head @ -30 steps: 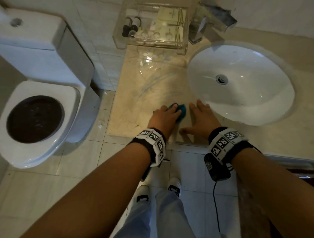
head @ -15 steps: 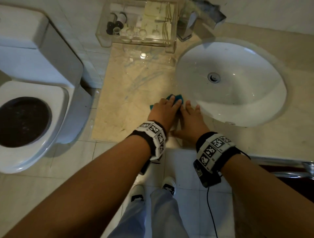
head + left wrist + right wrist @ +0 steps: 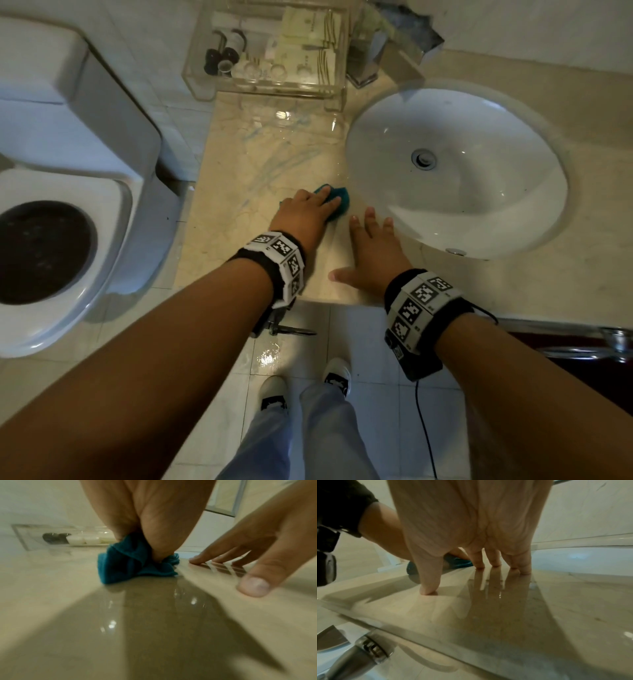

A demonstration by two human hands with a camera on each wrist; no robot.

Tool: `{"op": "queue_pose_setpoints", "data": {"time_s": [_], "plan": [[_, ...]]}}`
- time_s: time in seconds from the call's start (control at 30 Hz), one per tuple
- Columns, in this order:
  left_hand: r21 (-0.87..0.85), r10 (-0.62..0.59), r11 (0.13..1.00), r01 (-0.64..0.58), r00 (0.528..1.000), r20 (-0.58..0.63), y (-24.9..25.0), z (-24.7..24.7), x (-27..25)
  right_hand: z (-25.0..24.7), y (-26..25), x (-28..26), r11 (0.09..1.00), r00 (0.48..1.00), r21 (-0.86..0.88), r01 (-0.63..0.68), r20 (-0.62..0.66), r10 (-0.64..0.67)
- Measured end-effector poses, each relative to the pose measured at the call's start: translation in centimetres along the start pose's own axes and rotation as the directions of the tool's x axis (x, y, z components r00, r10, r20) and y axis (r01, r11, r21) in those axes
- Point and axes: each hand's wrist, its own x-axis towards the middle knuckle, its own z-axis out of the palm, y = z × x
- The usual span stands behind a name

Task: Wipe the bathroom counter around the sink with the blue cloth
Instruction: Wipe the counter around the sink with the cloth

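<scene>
The crumpled blue cloth [image 3: 337, 202] lies on the beige marble counter [image 3: 260, 164], just left of the white oval sink [image 3: 496, 212]. My left hand [image 3: 308, 212] covers it, fingers curved over the bunched fabric and pressing it down. The left wrist view shows the cloth [image 3: 130, 561] squeezed under my left palm [image 3: 154, 513]. My right hand [image 3: 356, 243] rests flat on the counter by the sink's front left rim, fingers spread, holding nothing. In the right wrist view the right hand's fingertips [image 3: 479, 565] touch the glossy stone, the cloth [image 3: 458, 563] behind them.
A clear acrylic tray [image 3: 274, 82] of toiletries stands at the counter's back, with the chrome faucet [image 3: 394, 51] beside it. The toilet [image 3: 61, 192] sits left of the counter. A metal rail [image 3: 589, 347] runs under the counter's front edge. Wet streaks mark the stone.
My left hand has pushed the cloth a little farther from the front edge beside the sink. My right hand stayed on the counter, and the gap between the hands has widened.
</scene>
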Motion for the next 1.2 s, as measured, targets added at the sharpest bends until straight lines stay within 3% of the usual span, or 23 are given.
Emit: {"op": "queue_pose_setpoints", "data": {"time_s": [0.13, 0.2, 0.37, 0.47, 0.6, 0.7, 0.77, 0.83, 0.93, 1.0, 1.13, 1.2], "plan": [[0.005, -0.255, 0.967, 0.255, 0.966, 0.035, -2.5, -1.6, -0.3, 0.0, 0.2, 0.0, 1.000, 1.000, 0.004, -0.001, 0.009, 0.001], [0.014, -0.297, 0.955, 0.297, 0.954, 0.038, -1.9, -1.6, -0.2, 0.0, 0.2, 0.0, 1.000, 1.000, 0.012, -0.002, 0.000, 0.002], [0.011, -0.021, 1.000, 0.020, 0.997, 0.079, 4.0, 0.8, -0.7, 1.0, 0.6, 1.3, 0.999, 0.999, 0.010, 0.038, -0.032, -0.038], [-0.012, -0.012, 1.000, 0.012, 0.999, 0.051, 2.1, 0.9, -1.1, 0.8, 0.6, 1.2, 0.999, 0.999, -0.017, 0.027, -0.022, -0.027], [-0.082, -0.288, 0.955, 0.284, 0.957, -0.035, -5.6, 0.4, -3.7, -0.3, 0.4, -0.2, 1.000, 1.000, 0.002, 0.003, 0.004, -0.003], [-0.031, -0.412, 0.911, 0.412, 0.911, -0.005, -8.5, 0.8, -6.1, -0.7, -0.1, -0.3, 1.000, 0.999, -0.005, -0.025, 0.020, 0.025], [-0.049, -0.388, 0.920, 0.388, 0.922, 0.014, -7.3, 1.4, -6.8, -1.0, -1.3, 0.0, 0.999, 0.999, -0.004, -0.039, 0.003, 0.039], [-0.061, -0.285, 0.957, 0.285, 0.958, 0.004, -5.0, 2.2, -7.3, -0.9, -3.0, 0.1, 1.000, 1.000, 0.019, 0.001, -0.031, 0.000], [-0.037, -0.083, 0.996, 0.083, 0.997, 0.006, -2.3, 3.3, -8.1, 0.0, -5.0, 0.0, 1.000, 1.000, -0.010, 0.012, 0.018, -0.012], [-0.027, -0.057, 0.998, 0.056, 0.998, -0.037, -3.0, 3.2, -8.6, 0.5, -5.1, -0.1, 0.999, 0.999, -0.044, -0.008, 0.038, 0.009], [-0.084, -0.335, 0.941, 0.328, 0.938, -0.088, -7.8, 2.1, -10.0, 0.2, -5.0, -0.4, 0.999, 0.999, -0.040, 0.010, 0.051, -0.008], [-0.038, -0.394, 0.919, 0.392, 0.917, -0.061, -9.0, 1.8, -10.3, 0.2, -5.1, -0.4, 0.999, 0.999, -0.040, 0.006, 0.047, -0.004]]}}
